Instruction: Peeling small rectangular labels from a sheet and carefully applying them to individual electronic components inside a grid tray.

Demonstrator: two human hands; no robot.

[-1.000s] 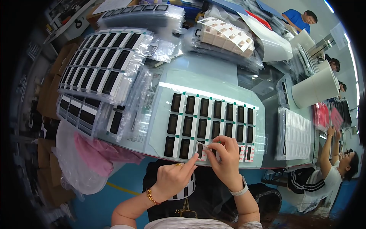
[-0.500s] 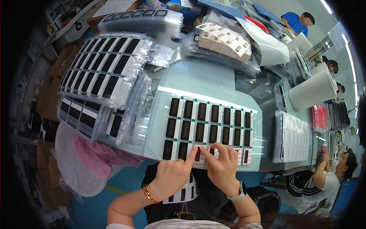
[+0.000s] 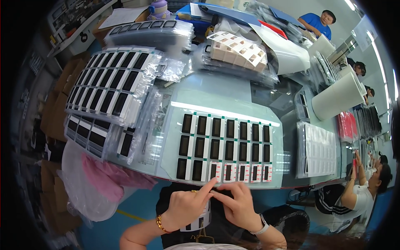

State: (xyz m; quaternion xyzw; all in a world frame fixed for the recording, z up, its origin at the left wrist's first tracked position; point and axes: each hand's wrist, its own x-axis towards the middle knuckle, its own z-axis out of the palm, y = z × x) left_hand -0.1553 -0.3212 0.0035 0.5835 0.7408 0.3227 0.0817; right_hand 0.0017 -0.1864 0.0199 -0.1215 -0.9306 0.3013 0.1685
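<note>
A flat sheet (image 3: 228, 125) on the table carries rows of dark rectangular panels with white strips and green tabs. Along its front row, several panels (image 3: 229, 172) wear white frames with red marks. Just in front of the third one, at the table edge, is my left hand (image 3: 187, 204), its index finger stretched forward and the others curled. My right hand (image 3: 239, 204) meets it, its fingertips close together near the left fingers. Anything pinched there is too small to make out. A white sheet with black pieces (image 3: 199, 221) lies on my lap, partly hidden by my hands.
Stacked panel trays (image 3: 110, 83) in clear plastic stand at the left, above a pink cloth (image 3: 102, 175). Cardboard-coloured pieces (image 3: 237, 54) lie at the back. White rolls (image 3: 337, 98) and a white tray sheet (image 3: 320, 150) sit at the right. A person (image 3: 358, 183) sits at the right.
Both hands have drawn back from the third front-row panel toward the table edge, fingertips now together. That framed panel shows fully. The whole view has shifted slightly.
</note>
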